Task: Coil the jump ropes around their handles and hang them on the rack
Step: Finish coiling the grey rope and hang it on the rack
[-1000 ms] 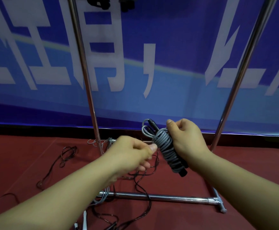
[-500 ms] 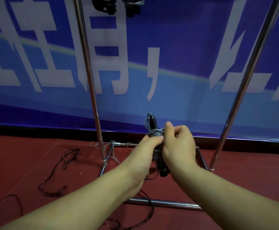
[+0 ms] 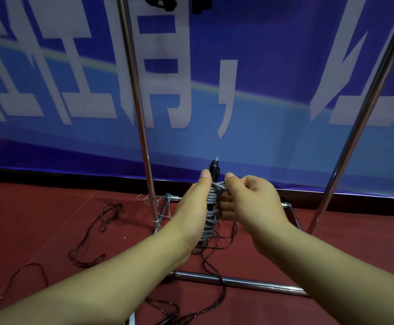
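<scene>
A grey jump rope (image 3: pixel 212 202) is coiled tightly round its black handles, whose tip sticks up above the coil. The bundle stands upright between my hands in front of the metal rack (image 3: pixel 142 127). My left hand (image 3: pixel 195 205) grips the bundle along its left side, thumb up. My right hand (image 3: pixel 250 198) pinches a strand of grey rope near the top of the coil. Two dark bundles (image 3: pixel 161 2) hang at the rack's top edge, mostly cut off.
Loose dark ropes (image 3: pixel 90 238) sprawl over the red carpet left of the rack and beneath my arms. The rack's base bars (image 3: pixel 238 281) lie on the floor ahead. A blue banner (image 3: pixel 273 90) with white characters stands behind the rack.
The bundle has turned from tilted to upright. My left hand has moved from its end onto its left side, and my right hand has shifted from gripping the coil to pinching a top strand.
</scene>
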`<state>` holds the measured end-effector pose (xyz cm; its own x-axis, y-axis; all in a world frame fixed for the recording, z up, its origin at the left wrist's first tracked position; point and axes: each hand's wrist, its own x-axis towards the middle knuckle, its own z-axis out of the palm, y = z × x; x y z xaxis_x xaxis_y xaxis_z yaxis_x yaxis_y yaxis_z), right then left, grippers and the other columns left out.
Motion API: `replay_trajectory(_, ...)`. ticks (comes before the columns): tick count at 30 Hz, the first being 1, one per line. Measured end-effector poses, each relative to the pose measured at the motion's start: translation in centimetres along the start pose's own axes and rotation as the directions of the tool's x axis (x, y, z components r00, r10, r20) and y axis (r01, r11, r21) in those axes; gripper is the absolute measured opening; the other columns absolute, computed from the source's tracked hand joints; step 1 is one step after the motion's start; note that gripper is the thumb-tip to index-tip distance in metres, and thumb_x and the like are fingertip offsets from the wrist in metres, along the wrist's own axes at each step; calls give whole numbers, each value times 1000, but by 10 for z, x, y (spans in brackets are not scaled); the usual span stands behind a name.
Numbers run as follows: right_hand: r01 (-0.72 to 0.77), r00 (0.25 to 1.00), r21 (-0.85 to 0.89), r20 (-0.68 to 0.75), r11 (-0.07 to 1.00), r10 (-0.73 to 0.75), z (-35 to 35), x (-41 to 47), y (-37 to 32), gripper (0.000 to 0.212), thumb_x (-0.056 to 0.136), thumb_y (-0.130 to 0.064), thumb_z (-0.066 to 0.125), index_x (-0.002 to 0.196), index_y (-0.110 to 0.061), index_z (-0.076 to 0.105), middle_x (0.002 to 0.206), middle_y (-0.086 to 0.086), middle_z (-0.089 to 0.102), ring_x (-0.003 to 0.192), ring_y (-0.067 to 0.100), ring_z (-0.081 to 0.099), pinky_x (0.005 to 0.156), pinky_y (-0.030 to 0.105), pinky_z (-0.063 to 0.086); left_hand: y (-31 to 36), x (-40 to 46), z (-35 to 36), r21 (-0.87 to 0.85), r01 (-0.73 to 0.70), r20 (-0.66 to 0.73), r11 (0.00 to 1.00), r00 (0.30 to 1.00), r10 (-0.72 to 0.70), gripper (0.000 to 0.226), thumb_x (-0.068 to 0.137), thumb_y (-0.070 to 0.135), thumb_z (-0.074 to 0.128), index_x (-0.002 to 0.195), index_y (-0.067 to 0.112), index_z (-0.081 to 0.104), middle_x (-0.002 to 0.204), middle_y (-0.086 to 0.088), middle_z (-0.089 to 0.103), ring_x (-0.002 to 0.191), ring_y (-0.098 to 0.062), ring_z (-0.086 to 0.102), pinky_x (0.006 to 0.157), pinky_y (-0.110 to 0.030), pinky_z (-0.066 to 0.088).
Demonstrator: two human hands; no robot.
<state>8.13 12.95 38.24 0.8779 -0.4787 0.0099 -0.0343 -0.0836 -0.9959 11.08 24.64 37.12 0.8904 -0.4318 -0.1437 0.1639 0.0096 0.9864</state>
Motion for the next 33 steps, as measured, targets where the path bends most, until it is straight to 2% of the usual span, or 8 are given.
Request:
replay_trajectory(3,-44,996,23,75,999,43,-5,-5,-4,38,96,-35,61,88,2,64,79,14,75,75,32,75,75,51,62,1,-2,-2,20,0,11,1000,1000,0,92,61,95,52,120,27,71,120,-2,73,119,-22,65,112,-48,42)
replay_trajectory(6,-50,989,33,141,998,45,-9,-8,-7,36,97,-34,62,86,0,62,73,10,73,69,26,75,69,39,62,3,-4,-4,24,-6,25,1000,1000,6,85,65,93,55,108,23,78,105,-6,77,105,-22,72,107,-47,47)
replay_trajectory(8,-86,975,33,210,996,77,-11,-10,-11,33,97,-34,61,86,-3,63,78,9,75,71,24,75,66,33,61,2,-4,-6,48,8,-11,999,1000,-7,88,59,98,53,107,28,77,107,-2,77,108,-21,71,107,-46,47)
replay_trajectory(11,-210,925,41,333,977,185,-18,-9,-18,30,97,-33,62,89,-4,65,90,16,76,82,26,76,76,37,62,-1,-2,-10,107,26,-81,994,997,-18,88,53,97,53,110,33,75,112,5,76,114,-18,67,109,-46,45)
replay_trajectory(17,-290,860,18,444,957,252,-33,-5,-25,22,99,-24,58,96,-3,66,94,16,76,90,26,75,75,34,62,1,-6,-9,132,19,-37,991,999,-14,63,76,84,55,109,34,74,111,5,76,114,-18,66,109,-48,46)
replay_trajectory(23,-166,883,-109,427,980,197,-37,-6,-30,24,102,-27,53,98,-8,67,93,9,77,86,22,75,74,35,59,8,-14,-6,83,-12,22,997,1000,10,39,99,55,48,107,29,75,86,2,75,67,-12,67,67,-31,53)
replay_trajectory(27,-101,902,-128,406,987,145,-37,-7,-35,27,102,-32,54,90,-11,66,85,8,77,77,21,74,75,37,56,12,-17,-8,19,23,102,1000,994,-24,49,93,58,50,114,19,72,81,-7,67,66,-22,61,64,-31,51)
replay_trajectory(33,28,945,-138,326,990,19,-37,-8,-39,31,99,-33,58,76,-13,62,70,2,70,62,13,66,51,22,46,11,-20,-9,-51,69,183,996,981,-59,48,82,60,56,98,16,67,75,-11,61,62,-26,59,61,-32,50)
